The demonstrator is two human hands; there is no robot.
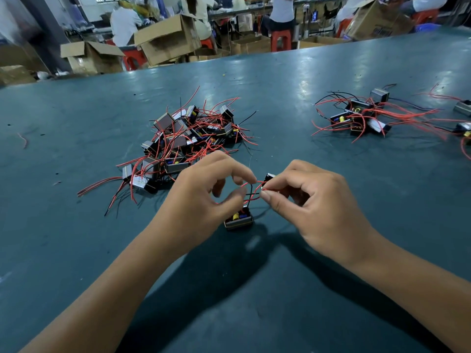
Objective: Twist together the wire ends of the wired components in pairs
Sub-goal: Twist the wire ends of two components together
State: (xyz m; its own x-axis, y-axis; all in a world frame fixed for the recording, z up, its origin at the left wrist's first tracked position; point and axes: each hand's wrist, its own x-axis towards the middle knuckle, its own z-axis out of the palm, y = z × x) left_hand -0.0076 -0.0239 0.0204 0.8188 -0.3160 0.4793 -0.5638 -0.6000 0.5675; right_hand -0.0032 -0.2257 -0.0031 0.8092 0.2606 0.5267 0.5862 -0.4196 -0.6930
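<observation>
Factory floor: cartons (167, 39), workbench (331, 72), workers (125, 24).

— Where do the parts lie?
— A small black boxy component with yellow and blue parts (238, 220) stands near centre, its thin red and black wires (251, 193) rising. A tangled heap of similar components (186, 138) lies far left, a smaller cluster (362, 117) far right.

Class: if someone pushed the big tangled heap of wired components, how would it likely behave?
The heap would probably drag as one clump, since its red wires interlock. The wires look floppy and would likely bend. The boxy components seem unlikely to roll.
</observation>
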